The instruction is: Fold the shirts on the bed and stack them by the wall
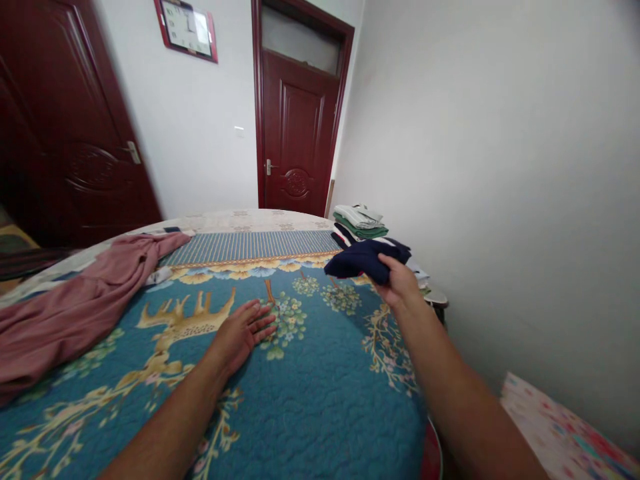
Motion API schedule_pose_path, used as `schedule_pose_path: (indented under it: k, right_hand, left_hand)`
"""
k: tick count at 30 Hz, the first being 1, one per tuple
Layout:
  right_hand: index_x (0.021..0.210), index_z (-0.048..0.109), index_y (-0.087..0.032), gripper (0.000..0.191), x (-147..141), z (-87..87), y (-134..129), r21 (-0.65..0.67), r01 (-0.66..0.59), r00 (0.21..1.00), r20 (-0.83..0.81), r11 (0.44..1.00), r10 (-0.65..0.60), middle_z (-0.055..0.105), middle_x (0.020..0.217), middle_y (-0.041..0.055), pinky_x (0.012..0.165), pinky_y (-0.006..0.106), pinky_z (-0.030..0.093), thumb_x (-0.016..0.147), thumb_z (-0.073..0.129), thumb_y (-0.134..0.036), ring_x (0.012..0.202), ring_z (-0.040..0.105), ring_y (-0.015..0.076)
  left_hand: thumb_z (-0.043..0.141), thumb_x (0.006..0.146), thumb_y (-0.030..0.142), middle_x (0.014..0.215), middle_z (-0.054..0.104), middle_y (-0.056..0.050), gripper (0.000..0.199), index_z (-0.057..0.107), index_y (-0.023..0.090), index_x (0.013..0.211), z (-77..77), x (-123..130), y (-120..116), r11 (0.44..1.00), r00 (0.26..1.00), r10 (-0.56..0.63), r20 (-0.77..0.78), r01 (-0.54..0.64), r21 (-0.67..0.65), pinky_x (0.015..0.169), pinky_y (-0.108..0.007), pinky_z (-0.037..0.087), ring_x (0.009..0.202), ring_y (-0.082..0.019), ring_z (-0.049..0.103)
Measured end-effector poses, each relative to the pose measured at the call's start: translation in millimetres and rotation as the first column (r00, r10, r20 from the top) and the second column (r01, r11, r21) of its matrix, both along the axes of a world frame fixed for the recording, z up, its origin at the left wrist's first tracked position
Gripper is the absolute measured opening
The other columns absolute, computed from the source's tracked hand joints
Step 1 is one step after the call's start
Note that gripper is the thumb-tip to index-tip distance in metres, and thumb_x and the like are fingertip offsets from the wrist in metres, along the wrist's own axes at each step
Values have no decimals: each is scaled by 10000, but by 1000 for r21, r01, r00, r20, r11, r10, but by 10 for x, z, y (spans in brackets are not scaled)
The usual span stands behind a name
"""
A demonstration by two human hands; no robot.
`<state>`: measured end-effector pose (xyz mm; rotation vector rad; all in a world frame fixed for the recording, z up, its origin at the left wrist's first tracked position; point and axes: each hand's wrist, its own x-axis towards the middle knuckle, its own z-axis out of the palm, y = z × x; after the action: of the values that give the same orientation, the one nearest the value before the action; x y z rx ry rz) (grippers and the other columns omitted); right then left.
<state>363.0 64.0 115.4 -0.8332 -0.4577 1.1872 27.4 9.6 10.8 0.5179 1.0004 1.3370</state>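
My right hand (pixel 397 283) is closed on a folded navy cloth garment (pixel 357 259), thumb on top, near the right edge of the cloth-covered table. Just behind it stands a stack of folded clothes (pixel 360 220), white-grey and green on top with dark pieces below. My left hand (pixel 249 328) is open over the blue quilted cover (pixel 320 393), its fingers loosely spread and nothing in them. Whether that hand touches the cover I cannot tell. Off to the left a pink garment (pixel 95 293) lies spread out and rumpled.
A white wall (pixel 500 167) runs close along the right side. Two dark red doors stand behind, one at the centre (pixel 300 127) and another at the left (pixel 70 127). A floral-patterned panel (pixel 565 427) is at the lower right.
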Motion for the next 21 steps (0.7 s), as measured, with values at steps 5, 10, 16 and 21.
schedule_pose_path:
  k: [5, 10, 16, 21]
  right_hand:
    - [1071, 705, -183, 248, 679, 553, 648, 153, 180, 984, -18, 972, -179, 796, 821, -8, 697, 252, 678, 860, 657, -62, 715, 765, 145]
    - [1100, 663, -222, 222, 1167, 269, 997, -73, 272, 957, 128, 960, -261, 758, 826, -40, 700, 232, 662, 916, 641, -99, 691, 724, 109]
    - [1068, 583, -235, 282, 1390, -477, 995, -329, 302, 943, 241, 895, -230, 707, 795, -40, 628, 287, 658, 870, 627, -40, 615, 671, 129]
    - [1047, 563, -235, 272, 1473, -508, 1048, -313, 308, 929, 302, 898, -213, 694, 809, -31, 665, 301, 667, 855, 621, -51, 676, 693, 138]
  left_hand:
    - [680, 948, 86, 1132, 777, -174, 290, 617, 140, 1226, -12, 5, -10, 1000, 1000, -11, -17, 11, 21, 748, -418, 706, 819, -235, 799]
    - [698, 937, 86, 1145, 782, -172, 322, 631, 135, 1248, 8, 2, -2, 1000, 1000, -12, -24, 12, 17, 740, -410, 709, 824, -233, 799]
    - [698, 930, 84, 1147, 788, -159, 317, 651, 140, 1239, 14, -1, -8, 1000, 999, -24, -33, 24, 12, 747, -403, 712, 824, -224, 794]
    - [713, 921, 97, 1147, 789, -158, 311, 668, 139, 1226, 17, 0, -7, 1000, 999, -29, -41, 29, 8, 731, -388, 711, 824, -223, 795]
